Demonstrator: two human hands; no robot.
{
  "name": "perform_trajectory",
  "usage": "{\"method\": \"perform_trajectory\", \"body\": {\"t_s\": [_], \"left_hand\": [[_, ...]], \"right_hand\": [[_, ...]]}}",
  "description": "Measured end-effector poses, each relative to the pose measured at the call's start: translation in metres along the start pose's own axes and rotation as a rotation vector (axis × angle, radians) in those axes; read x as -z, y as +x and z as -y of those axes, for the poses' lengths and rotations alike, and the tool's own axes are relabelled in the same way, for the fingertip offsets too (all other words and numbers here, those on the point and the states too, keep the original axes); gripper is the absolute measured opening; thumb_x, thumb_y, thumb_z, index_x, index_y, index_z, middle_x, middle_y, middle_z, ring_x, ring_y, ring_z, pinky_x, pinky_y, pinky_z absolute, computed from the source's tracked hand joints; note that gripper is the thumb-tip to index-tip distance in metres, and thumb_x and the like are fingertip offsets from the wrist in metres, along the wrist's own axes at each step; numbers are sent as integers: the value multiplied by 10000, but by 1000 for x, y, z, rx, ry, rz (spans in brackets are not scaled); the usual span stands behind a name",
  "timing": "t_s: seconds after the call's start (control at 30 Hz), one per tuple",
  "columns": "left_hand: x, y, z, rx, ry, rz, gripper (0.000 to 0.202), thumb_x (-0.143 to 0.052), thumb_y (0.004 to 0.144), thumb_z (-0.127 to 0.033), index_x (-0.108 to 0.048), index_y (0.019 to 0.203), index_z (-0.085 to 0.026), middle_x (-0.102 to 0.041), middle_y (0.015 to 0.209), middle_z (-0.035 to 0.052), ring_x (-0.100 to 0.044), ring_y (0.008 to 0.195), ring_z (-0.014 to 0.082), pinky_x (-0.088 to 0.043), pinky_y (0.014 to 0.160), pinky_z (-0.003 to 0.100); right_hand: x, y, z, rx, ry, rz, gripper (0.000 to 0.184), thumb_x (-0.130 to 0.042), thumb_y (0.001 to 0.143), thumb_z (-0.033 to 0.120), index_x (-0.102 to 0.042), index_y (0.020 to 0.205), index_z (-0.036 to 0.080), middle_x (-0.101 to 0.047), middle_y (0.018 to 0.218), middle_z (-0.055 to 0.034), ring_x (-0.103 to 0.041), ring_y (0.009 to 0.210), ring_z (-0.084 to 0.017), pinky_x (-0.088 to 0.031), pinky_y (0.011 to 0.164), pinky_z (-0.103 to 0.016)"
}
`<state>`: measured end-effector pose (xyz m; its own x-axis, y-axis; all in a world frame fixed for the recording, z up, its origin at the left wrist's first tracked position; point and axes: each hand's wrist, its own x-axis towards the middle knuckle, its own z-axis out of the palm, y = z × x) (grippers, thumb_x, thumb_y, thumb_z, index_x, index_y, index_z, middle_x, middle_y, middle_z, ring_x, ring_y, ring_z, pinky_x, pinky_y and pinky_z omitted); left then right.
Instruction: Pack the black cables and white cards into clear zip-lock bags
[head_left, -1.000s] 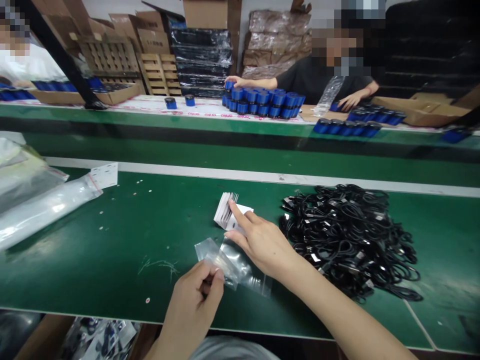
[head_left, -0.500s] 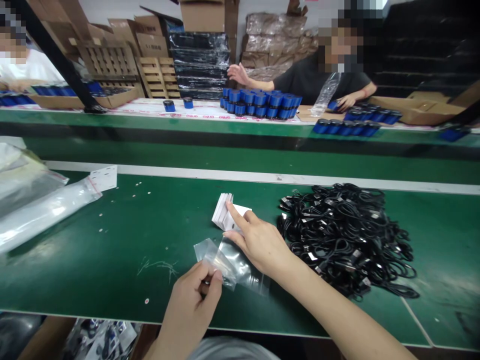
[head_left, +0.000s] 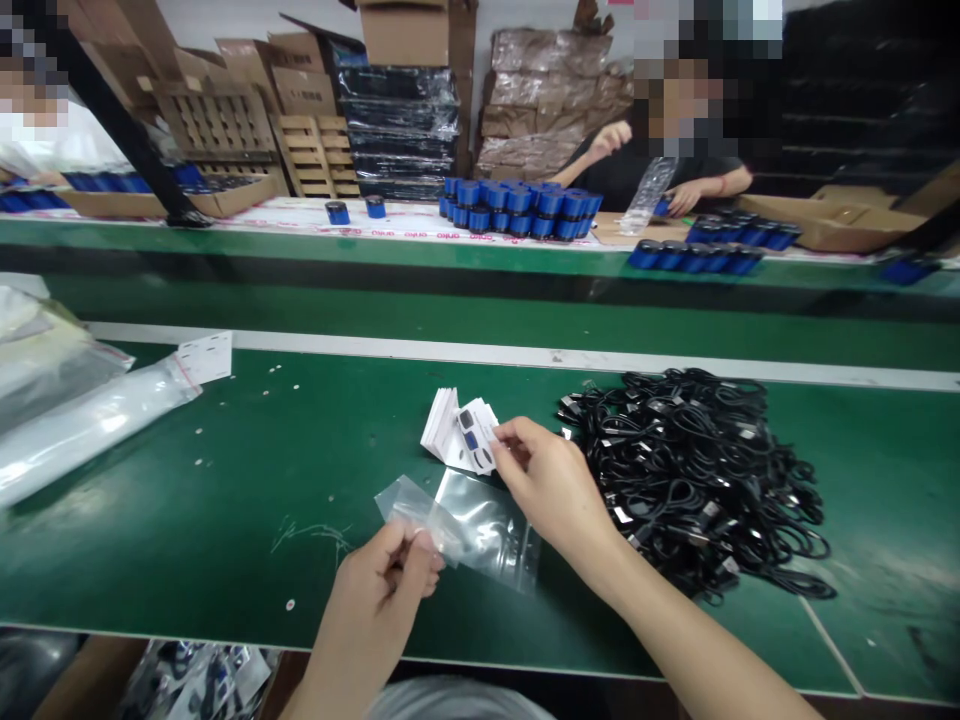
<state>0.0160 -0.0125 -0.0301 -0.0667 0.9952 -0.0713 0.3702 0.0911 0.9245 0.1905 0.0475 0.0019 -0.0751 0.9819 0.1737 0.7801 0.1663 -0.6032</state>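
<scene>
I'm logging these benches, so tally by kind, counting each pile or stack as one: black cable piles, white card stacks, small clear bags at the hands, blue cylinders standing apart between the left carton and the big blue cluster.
Cable pile: 1
Card stack: 1
Small clear bags: 2 visible
Blue cylinders: 2
Total: 6

Near 1 card stack [head_left: 441,425] and 1 cable heap [head_left: 697,480] are 2 small clear bags [head_left: 491,528].
</scene>
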Motion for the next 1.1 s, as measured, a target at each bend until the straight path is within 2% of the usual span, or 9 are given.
{"method": "perform_trajectory", "body": {"t_s": [0.13, 0.23, 0.57, 0.7, 0.8, 0.87, 0.97, 1.03, 1.1], "left_hand": [[9, 11, -4, 171, -200, -60, 325, -513, 842, -452, -609, 715, -169, -724, 685, 31, -667, 569, 143, -563, 557, 239], [15, 20, -5, 211, -274, -102, 349, -500, 830, -490, -571, 713, -169, -707, 648, 21, -665, 542, 148, -557, 515, 241], [11, 15, -13, -1, 126, -356, 305, -434, 862, -372, -461, 599, -220, -451, 492, -70, -429, 458, 115, -335, 476, 233], [13, 17, -11, -61, 195, -434, 245, -406, 862, -314, -452, 638, -227, -445, 564, -57, -445, 533, 134, -347, 543, 253], [14, 18, -9, -83, 205, -463, 238, -397, 867, -294, -417, 637, -236, -425, 545, -64, -428, 509, 129, -349, 522, 246], [15, 18, -9, -91, 200, -464, 251, -390, 876, -291, -400, 630, -239, -410, 519, -73, -408, 469, 118, -343, 481, 233], [17, 16, -11, -93, 180, -442, 291, -393, 879, -293, -387, 593, -237, -404, 487, -80, -410, 428, 101, -341, 432, 210], [20, 15, -11, -88, 168, -414, 313, -421, 865, -309, -419, 562, -229, -439, 461, -76, -441, 412, 95, -362, 422, 199], [23, 15, -11, -81, 158, -383, 303, -464, 842, -326, -481, 560, -217, -491, 446, -71, -480, 404, 97, -389, 425, 194]], "right_hand": [[15, -32, 7, -1, 302, -2, 156, -504, 879, 178, -517, 1027, 225, -663, 775, 19, -649, 683, -129, -498, 630, -218], [10, -57, 14, 48, 365, 71, 267, -504, 849, 150, -470, 1088, 265, -657, 731, 55, -640, 639, -128, -480, 592, -217], [-28, -69, 30, 122, 406, 124, 330, -473, 816, 107, -460, 1111, 254, -643, 741, 28, -639, 650, -160, -508, 625, -277], [-40, -82, 32, 7, 446, 9, 504, -599, 743, 160, -435, 1210, 252, -624, 948, -40, -628, 822, -201, -523, 735, -348], [-54, -91, 37, -128, 625, 79, 692, -719, 609, 199, -427, 1237, 199, -640, 1035, -84, -642, 834, -220, -543, 714, -334], [-62, -94, 41, -196, 774, 189, 594, -726, 598, 214, -500, 1146, 168, -695, 914, -66, -660, 719, -198, -549, 625, -281], [-66, -94, 42, -219, 790, 249, 105, -622, 724, 211, -599, 819, 170, -702, 665, -24, -653, 569, -164, -505, 504, -216], [-62, -92, 38, -143, 661, 164, 134, -553, 796, 200, -574, 666, 179, -664, 581, -15, -632, 512, -149, -478, 468, -208], [-54, -90, 33, 28, 505, 4, 170, -511, 833, 169, -583, 679, 178, -641, 592, -22, -617, 512, -148, -481, 478, -228]]}}
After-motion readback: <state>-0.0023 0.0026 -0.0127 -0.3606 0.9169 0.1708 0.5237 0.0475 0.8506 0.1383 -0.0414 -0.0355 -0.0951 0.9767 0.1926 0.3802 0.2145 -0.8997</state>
